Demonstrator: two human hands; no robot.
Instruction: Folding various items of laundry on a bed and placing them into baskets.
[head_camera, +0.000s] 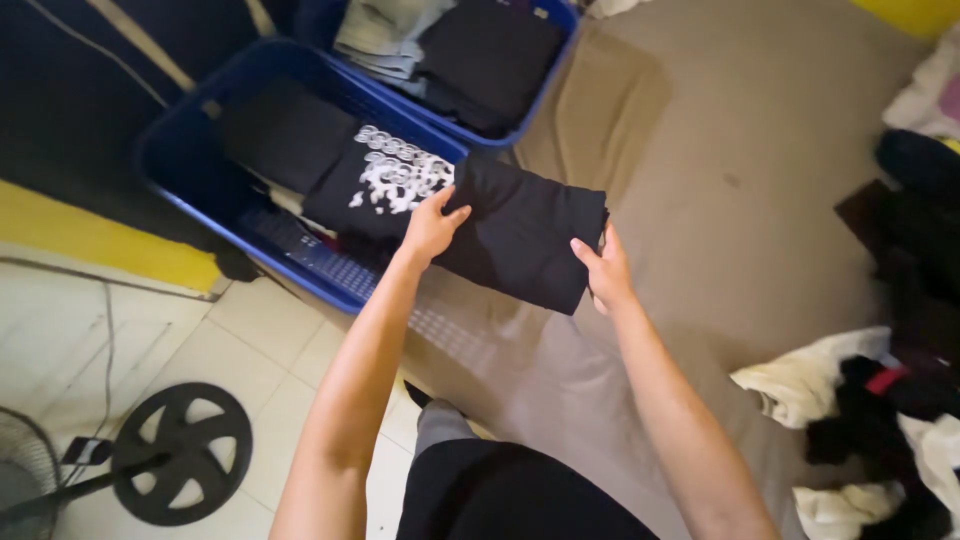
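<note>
Over bed edge by blue basket (190, 190) | holding folded black shirt (525, 245), left hand (432, 228) and right hand (603, 270) fingers gripping | some folded clothes lying inside, messy pile (870, 430) waiting.

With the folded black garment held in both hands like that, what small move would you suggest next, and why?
Probably lower the folded black garment leftward into the blue basket: left hand and right hand hold it over the rim, beside the printed shirt stacked there.

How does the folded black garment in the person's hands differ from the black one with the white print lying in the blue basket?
The plain folded black garment is held up by both hands, left hand and right hand; the white-printed black garment lies in the nearer blue plastic basket, untouched. Both are dark, folded fabric.
</note>
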